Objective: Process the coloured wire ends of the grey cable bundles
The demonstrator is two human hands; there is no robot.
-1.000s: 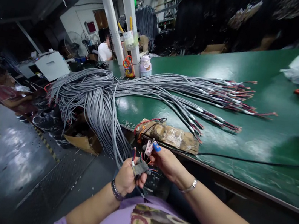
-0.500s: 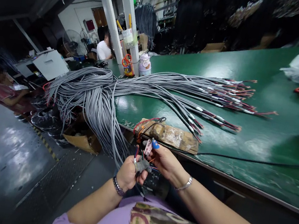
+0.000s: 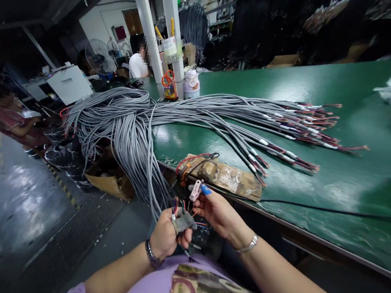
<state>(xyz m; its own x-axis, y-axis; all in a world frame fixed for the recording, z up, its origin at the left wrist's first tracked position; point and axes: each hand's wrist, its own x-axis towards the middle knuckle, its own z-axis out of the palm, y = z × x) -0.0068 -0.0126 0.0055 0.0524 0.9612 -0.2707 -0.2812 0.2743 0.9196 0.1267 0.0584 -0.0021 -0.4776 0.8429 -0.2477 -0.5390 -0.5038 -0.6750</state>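
My left hand point(image 3: 164, 235) is closed around the end of a grey cable, its thumb covered by a grey wrap. Thin coloured wires point(image 3: 175, 206) fan out from the cable's end, some of them over and beside the thumb. Just to the right and a little higher, my right hand point(image 3: 215, 211) pinches a small pinkish-white plastic tool point(image 3: 195, 190) of a kind I cannot make out. Blue tape covers the right thumb. The right fingers are close to the wire tips; whether they touch is unclear.
A large bundle of grey cables point(image 3: 135, 121) lies across the green table point(image 3: 341, 191) and hangs over its edge. A wooden block point(image 3: 234, 180) with wires sits at the near edge. Behind are orange-handled scissors point(image 3: 168, 82) and a bottle point(image 3: 192, 85). Two people are at left.
My right hand has drawn slightly up and away from the left hand, with the small tool still in its pinch. The left hand keeps the cable end, lowered a little. The view has shifted slightly.
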